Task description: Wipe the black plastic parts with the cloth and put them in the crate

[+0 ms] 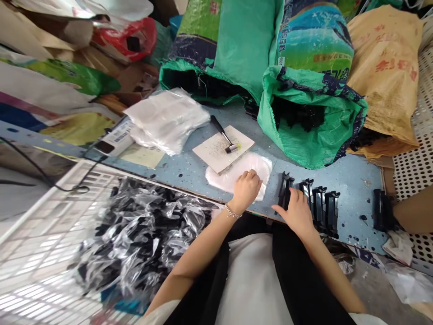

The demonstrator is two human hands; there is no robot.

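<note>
Here we are at the blue counter (358, 180), and take the left hand (246, 187) as the centre of the dial: it's down on a flat pile of whitish plastic film (262, 167), fingers curled and bunched together, a ring on one of them, though whether that grip is pinching a sheet I can't tell from here. Over to four o'clock, the right hand (296, 207), and this grip is spread, thumb stuck well out to the left, fingers on the far side, the near end of a black plastic part (286, 187) between them; contact, I can't call it. That part lies at three, and just past the fingers, between three and four, comes a row of similar black pieces (320, 203) side by side. Up at eleven, a pale board (206, 151) overlaps the film, a black-handled tool (221, 131) lying across it. At ten, a stack of clear bags (169, 119); between one and two, a green sack (307, 140), mouth gaping, dark pieces inside. And at eight, below the counter's edge, a white crate (43, 198) heaped with bagged black items (142, 234)!
</note>
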